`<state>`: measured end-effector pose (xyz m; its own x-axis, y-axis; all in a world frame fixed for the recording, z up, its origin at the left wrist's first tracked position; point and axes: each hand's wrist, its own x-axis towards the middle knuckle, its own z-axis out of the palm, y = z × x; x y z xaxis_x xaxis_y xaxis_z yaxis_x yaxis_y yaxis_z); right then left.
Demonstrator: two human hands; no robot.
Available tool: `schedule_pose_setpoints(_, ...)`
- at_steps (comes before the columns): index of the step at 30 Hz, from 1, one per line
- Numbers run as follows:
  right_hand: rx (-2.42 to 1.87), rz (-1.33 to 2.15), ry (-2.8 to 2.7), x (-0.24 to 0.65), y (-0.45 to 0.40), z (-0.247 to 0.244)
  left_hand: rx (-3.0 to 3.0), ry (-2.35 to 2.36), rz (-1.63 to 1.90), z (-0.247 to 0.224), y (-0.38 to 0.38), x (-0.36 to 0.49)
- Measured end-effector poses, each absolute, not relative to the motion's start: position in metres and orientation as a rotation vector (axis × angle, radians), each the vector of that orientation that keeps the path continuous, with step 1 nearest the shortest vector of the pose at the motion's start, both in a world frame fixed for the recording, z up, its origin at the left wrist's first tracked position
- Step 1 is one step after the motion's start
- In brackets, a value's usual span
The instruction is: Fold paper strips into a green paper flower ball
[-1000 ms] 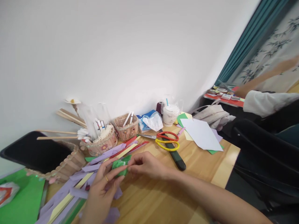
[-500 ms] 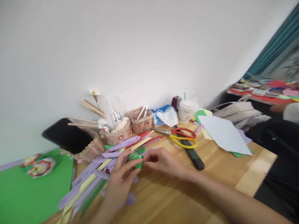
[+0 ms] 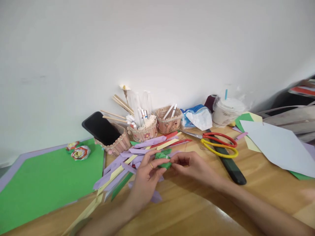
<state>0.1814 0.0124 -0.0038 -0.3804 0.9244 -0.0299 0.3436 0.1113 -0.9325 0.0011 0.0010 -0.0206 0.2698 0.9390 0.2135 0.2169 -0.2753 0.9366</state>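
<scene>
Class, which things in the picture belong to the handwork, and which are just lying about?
Likely part of the work: green paper piece, in the left hand, right hand at its edge; coloured paper strips; probably the scissors.

Probably just lying about: phone; drink cup; tissue pack.

Swinging the view left now, bringing the green sheet and paper rosettes on it into fuller sight! Losing the teal curtain and a co-worker's sleeve off the right edge, cutting the pale bag short there.
</scene>
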Motion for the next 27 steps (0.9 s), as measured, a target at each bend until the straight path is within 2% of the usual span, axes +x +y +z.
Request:
schedule_pose_setpoints(11, -1.376, 0.897, -1.794, 0.169, 0.001, -0.006, 1.666, 1.102, 1.117, -0.018, -0.004, 0.004)
schedule_pose_setpoints(19, -1.273, 1.226, -1.744, 0.178, 0.011, -0.008, 1.659, 1.035, 1.129, -0.018, -0.004, 0.003)
schedule_pose_setpoints(27, -1.258, 1.343, -1.656, 0.178, 0.009, 0.003, 1.591, 0.977, 1.142, -0.016, 0.0, 0.003)
